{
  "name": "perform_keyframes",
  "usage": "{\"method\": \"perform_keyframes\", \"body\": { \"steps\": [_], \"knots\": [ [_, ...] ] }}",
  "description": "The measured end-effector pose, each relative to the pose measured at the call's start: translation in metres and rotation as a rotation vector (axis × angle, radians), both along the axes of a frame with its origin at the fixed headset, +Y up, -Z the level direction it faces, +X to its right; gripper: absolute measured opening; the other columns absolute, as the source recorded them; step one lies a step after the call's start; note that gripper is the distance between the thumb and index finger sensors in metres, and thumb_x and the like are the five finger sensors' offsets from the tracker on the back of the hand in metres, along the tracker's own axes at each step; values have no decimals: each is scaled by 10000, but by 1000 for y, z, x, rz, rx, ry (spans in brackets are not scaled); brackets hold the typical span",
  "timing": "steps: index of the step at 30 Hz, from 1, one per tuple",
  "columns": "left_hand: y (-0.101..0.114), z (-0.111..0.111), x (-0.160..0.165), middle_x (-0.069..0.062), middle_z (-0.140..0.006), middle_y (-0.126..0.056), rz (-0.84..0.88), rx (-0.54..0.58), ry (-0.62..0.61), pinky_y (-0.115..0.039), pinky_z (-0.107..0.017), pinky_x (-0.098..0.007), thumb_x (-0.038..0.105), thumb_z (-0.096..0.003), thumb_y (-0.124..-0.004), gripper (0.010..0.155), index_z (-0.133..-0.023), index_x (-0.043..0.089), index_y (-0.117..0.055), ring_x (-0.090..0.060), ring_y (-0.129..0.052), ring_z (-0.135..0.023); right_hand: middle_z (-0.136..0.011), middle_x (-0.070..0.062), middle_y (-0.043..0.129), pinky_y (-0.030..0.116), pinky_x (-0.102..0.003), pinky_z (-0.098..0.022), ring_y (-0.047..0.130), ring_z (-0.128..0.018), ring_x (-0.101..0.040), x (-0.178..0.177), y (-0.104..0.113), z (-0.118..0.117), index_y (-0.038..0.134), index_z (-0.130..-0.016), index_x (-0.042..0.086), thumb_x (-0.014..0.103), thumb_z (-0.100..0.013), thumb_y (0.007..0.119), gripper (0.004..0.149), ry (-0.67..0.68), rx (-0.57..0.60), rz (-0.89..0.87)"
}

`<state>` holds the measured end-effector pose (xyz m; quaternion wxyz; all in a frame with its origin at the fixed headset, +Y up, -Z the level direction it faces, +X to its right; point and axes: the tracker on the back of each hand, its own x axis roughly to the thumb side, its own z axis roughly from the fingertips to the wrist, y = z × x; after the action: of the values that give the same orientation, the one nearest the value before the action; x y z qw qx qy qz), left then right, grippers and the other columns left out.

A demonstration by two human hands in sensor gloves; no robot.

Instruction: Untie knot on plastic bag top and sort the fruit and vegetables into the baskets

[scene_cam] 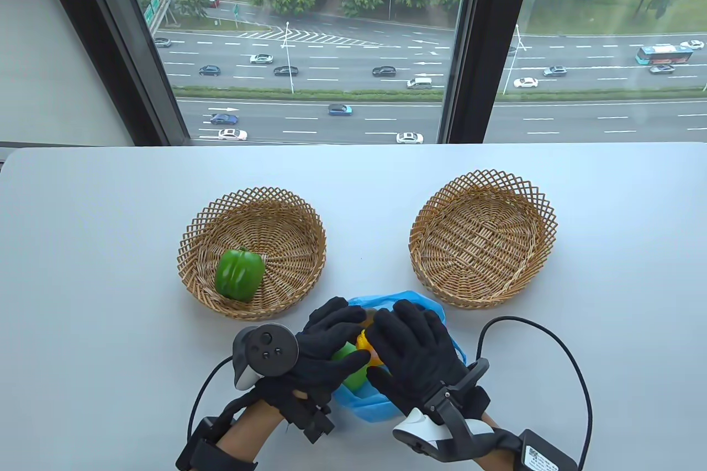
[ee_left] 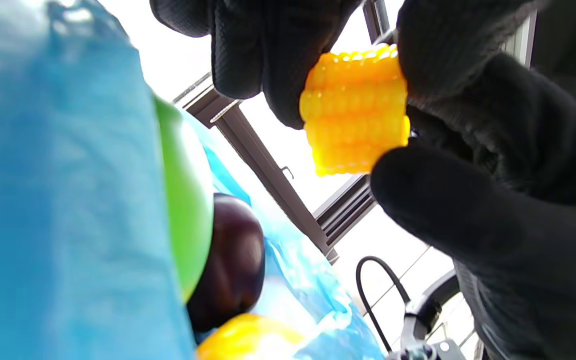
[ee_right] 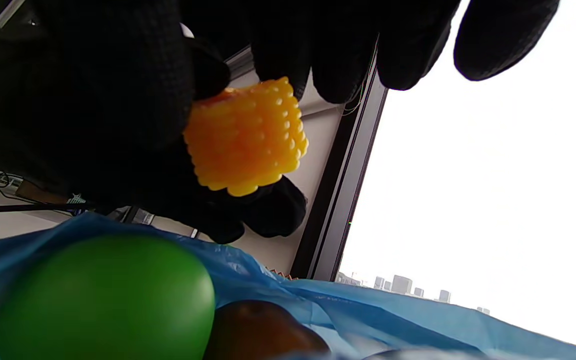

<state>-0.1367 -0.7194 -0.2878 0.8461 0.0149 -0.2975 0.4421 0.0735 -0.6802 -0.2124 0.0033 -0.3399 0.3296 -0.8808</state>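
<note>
Both grips on corn piece (ee_left: 355,110): left hand (scene_cam: 326,347) and right hand (scene_cam: 411,352) pinching it above open blue bag (scene_cam: 367,402). Green pepper (scene_cam: 239,274) in left basket (scene_cam: 251,253).

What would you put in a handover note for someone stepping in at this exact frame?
Left hand: fingers on the corn piece over the open blue bag.
Right hand: also grips the corn; which hand bears it is unclear.
Done: the bag's top is open; a green pepper lies in the left basket.
Right basket: no produce in it.
Left in the bag: a green round item, a dark brown one, something yellow. Corn needs a basket, likely beside the pepper.
</note>
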Motion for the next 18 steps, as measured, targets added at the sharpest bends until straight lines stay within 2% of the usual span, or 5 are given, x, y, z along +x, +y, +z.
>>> {"method": "perform_keyframes", "body": {
  "steps": [4,6,11,14,18],
  "knots": [
    [5,-1,-8,-154,-1115,-696,-31,55,49,-369,-700,-666,538,-458,-789,665,-908,53,-856,-466,-425,-1051,-1124,-226,597,624,-696,-634,645,-978,-561,10,-1,-9,608,-1104,128,570,-493,827,785,-3,-64,-9],
    [10,-1,-14,-137,-1112,-712,-98,131,83,-384,-702,-664,534,-452,-803,653,-907,70,-866,-459,-443,-1053,-1117,-225,611,632,-691,-629,660,-970,-559,18,-1,-15,624,-1095,126,564,-503,815,761,-18,-100,-51],
    [19,-1,-27,-117,-1104,-737,-189,233,144,-382,-708,-675,505,-446,-820,645,-915,66,-872,-469,-457,-1057,-1118,-235,605,634,-690,-626,661,-965,-563,32,-2,-25,629,-1093,129,563,-511,803,747,-64,-136,-57],
    [24,3,-31,-92,-1086,-764,-306,439,215,-446,-710,-655,535,-442,-816,645,-917,102,-871,-451,-521,-1048,-1114,-236,605,637,-686,-625,664,-963,-561,38,-3,-30,597,-1106,106,563,-515,795,773,-75,-155,-89],
    [29,6,-35,-81,-1086,-762,-378,551,251,-455,-719,-645,547,-436,-832,647,-921,119,-860,-429,-532,-1052,-1112,-236,606,637,-685,-623,664,-961,-562,41,-5,-34,600,-1104,99,559,-518,794,770,-78,-186,-103]
  ]
}}
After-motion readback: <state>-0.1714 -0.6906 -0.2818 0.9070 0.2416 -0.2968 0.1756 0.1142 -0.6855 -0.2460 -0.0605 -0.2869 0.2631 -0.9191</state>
